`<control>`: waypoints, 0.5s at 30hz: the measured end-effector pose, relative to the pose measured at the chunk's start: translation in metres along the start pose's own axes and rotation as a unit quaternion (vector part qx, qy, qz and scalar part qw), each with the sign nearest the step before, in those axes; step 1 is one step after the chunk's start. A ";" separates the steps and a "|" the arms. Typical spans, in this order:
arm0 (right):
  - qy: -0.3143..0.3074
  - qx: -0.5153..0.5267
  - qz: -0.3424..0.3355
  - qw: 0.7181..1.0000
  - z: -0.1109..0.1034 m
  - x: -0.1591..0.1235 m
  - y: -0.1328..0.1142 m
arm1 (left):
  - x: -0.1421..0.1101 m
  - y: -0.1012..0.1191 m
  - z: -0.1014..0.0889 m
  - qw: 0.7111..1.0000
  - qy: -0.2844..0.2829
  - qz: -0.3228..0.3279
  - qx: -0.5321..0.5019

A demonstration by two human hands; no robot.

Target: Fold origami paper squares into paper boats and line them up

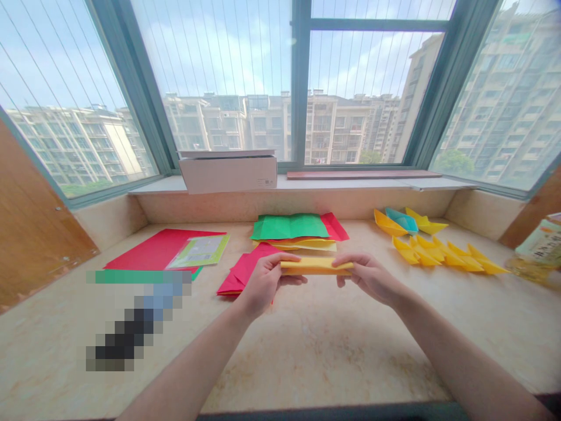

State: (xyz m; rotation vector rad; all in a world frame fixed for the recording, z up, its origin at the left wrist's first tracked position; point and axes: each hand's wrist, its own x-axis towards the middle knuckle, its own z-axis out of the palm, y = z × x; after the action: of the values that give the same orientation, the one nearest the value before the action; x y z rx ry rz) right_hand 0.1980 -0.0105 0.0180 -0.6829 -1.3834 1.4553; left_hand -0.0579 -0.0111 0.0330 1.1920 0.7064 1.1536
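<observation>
Yellow paper (316,266) folded into narrow, level strip.

A white box (228,173) sits on the window sill (372,183) beside a dark red board (363,175). On the bench (328,356), a green and yellow paper stack (289,227) lies near the back edge, a red corner (335,227) showing from under it. Paper boats (409,223) and yellow folded pieces (438,257) lie to the right, a packet (541,245) at the right edge. Left lie a red sheet (153,250) under a printed leaflet (198,250), pink paper (243,272) and a blurred object (135,316).
</observation>
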 end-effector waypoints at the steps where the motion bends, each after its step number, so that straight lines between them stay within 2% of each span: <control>1: 0.007 0.014 -0.007 1.000 0.001 0.000 -0.001 | 0.000 -0.001 -0.001 1.000 0.000 0.002 -0.003; 5: 0.059 0.043 -0.053 0.996 0.005 0.002 -0.007 | -0.001 -0.001 0.000 1.000 -0.018 0.014 0.007; 9: 0.117 0.018 -0.078 0.990 0.006 0.004 -0.009 | -0.005 0.002 0.003 0.996 -0.084 -0.015 0.007; 11: 0.122 -0.005 -0.079 0.989 0.006 0.005 -0.008 | -0.005 0.001 0.004 0.993 -0.112 -0.039 0.027; 15: 0.109 -0.022 -0.079 0.991 0.010 0.005 -0.004 | -0.003 -0.005 0.005 0.985 -0.112 -0.056 0.122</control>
State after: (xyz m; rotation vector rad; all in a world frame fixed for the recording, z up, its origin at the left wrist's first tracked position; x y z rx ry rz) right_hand 0.1884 -0.0100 0.0246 -0.7204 -1.2713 1.1917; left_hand -0.0530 -0.0151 0.0287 1.4418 0.7470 0.8400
